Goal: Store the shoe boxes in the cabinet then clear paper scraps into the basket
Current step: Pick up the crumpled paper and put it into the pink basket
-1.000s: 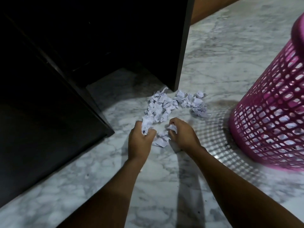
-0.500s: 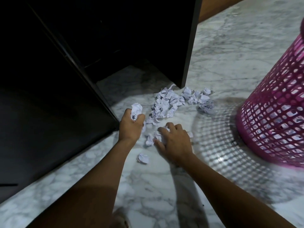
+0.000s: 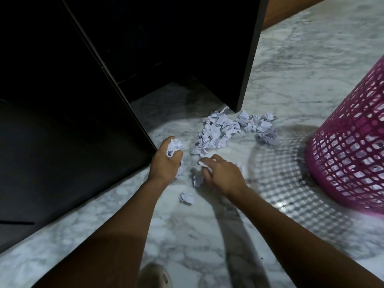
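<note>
Gathering paper scraps off the marble floor [image 3: 187,235], in front of the open dark cabinet [image 3: 187,48].

Noting the left hand [image 3: 166,161] curled tight round a paper wad [image 3: 174,146], with white bulging out above thumb and forefinger and more showing under the palm. Noting the right hand [image 3: 222,173] low over the floor, fingertips bent in and pinching a small scrap [image 3: 204,164]. Logging another piece [image 3: 197,179] just beside that hand, and a loose ball [image 3: 186,197] apart from the rest, between the two forearms.

Placing the main heap [image 3: 220,132] beyond both hands, reaching the foot of the cabinet's side panel. Placing the pink basket [image 3: 349,154] on the right, near the right arm and well apart from the left hand. Not finding any shoe boxes; cabinet interior too dark to tell.

Judging the step as filling both hands, not yet tipping anything in.

Doing it well, probably:
- raking the heap together with the right hand rather than picking singly
- clamping the left fist so nothing spills on the way across
- releasing over the rim, low inside the basket
- sweeping up the loose ball and checking the shadow at the cabinet foot
- avoiding knocking the basket, likely light and easy to tip
</note>
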